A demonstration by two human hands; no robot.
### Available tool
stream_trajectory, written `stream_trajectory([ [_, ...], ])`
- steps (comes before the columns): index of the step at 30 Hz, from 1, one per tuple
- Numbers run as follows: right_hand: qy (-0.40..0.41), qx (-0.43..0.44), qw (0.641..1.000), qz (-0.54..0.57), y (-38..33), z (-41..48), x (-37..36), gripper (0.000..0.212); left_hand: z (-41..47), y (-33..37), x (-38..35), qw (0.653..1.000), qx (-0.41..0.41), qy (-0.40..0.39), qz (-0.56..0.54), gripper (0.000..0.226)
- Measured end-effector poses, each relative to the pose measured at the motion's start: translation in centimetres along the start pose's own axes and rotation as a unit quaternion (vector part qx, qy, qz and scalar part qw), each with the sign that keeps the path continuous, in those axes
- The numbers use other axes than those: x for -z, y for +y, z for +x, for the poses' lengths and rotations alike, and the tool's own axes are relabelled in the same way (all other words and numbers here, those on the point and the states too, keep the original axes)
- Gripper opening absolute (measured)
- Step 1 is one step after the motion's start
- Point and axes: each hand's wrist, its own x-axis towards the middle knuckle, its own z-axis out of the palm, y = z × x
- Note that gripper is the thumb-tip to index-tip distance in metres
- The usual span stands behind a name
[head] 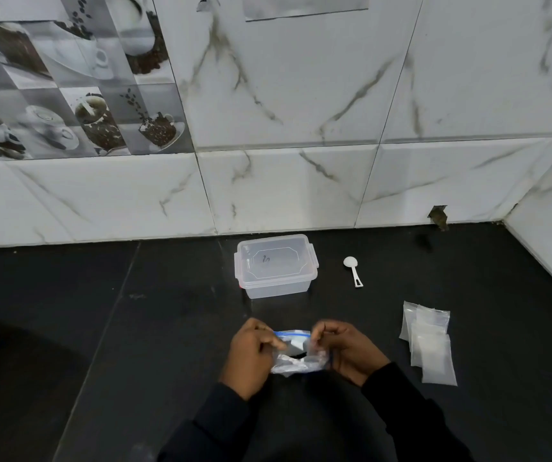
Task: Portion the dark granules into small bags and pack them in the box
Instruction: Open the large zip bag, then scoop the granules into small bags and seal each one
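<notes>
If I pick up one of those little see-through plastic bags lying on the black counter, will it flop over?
Probably floppy: the small clear plastic bags look thin and lie flat, overlapping. Likely very light, since they seem empty. A push might make them slide and scatter across the smooth black counter.

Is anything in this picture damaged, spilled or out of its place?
The wall tile has a broken notch at its bottom edge, to the right beyond the white scoop; brown material shows there. No spill shows on the counter. The left hand and right hand pinch the zip bag.
</notes>
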Motion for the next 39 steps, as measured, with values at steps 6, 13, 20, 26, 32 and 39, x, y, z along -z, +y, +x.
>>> stream_trajectory([
  [6, 0.097, 0.072, 0.835, -0.537, 0.0, 0.6, -1.7, 0.021, -1.0, 0.9, -1.6, 0.988, -0.027, -0.02, 0.149, 0.038],
  [13, 0.116, 0.087, 0.74, -0.657, -0.8, -0.7, -3.2, 0.054, -0.9, 3.3, 0.1, 0.978, -0.021, -0.06, 0.2, 0.051],
  [20, 0.116, 0.041, 0.711, -0.692, 0.0, 0.7, -2.4, 0.049, -0.3, 1.8, -1.3, 0.979, 0.042, -0.087, 0.181, 0.07],
  [26, 0.121, 0.122, 0.807, -0.565, -1.8, 0.5, -0.5, 0.016, 0.2, 1.0, -1.3, 0.991, 0.023, -0.042, 0.125, 0.031],
  [32, 0.346, 0.192, 0.84, -0.372, -4.2, 4.9, 5.6, 0.01, -0.6, 1.2, -1.0, 0.998, -0.003, -0.017, 0.054, 0.009],
  [39, 0.391, 0.027, 0.781, -0.486, -3.8, 12.1, 12.3, 0.034, -1.2, 1.2, -1.5, 0.999, -0.04, -0.019, 0.004, 0.012],
])
